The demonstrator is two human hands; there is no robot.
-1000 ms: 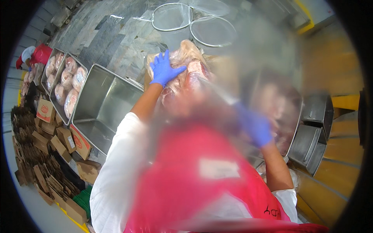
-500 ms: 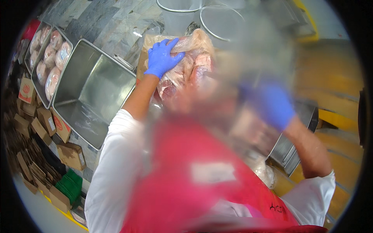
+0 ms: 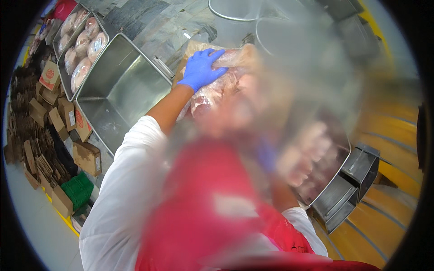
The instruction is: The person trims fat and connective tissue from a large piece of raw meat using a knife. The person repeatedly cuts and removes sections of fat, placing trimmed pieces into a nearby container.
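Observation:
My left hand (image 3: 201, 70), in a blue glove, lies with fingers stretched and thumb apart on clear plastic wrap (image 3: 230, 55). Raw meat (image 3: 203, 101) shows through and beside the wrap, inside a cardboard box (image 3: 179, 77). Low and right of the box, my right hand (image 3: 266, 153), also blue-gloved, is a smeared patch near my apron. Its fingers cannot be made out, nor whether it holds anything. Close by on the right, pieces of raw meat (image 3: 300, 158) sit in a metal-rimmed tub (image 3: 348, 156). A haze blurs the middle of the view.
A steel tub (image 3: 97, 113) stands on the left, beside trays of wrapped meat pieces (image 3: 82, 45). Flattened cartons (image 3: 29, 108) and a green bundle (image 3: 77, 189) are farther left. Rimmed bins (image 3: 233, 27) stand at the far side. Metal pans (image 3: 337, 201) lie near yellow slats (image 3: 384, 212).
My right hand has swung down and left toward my body, uncovering the meat tub on the right. My left hand stays on the wrap. The whole view has shifted.

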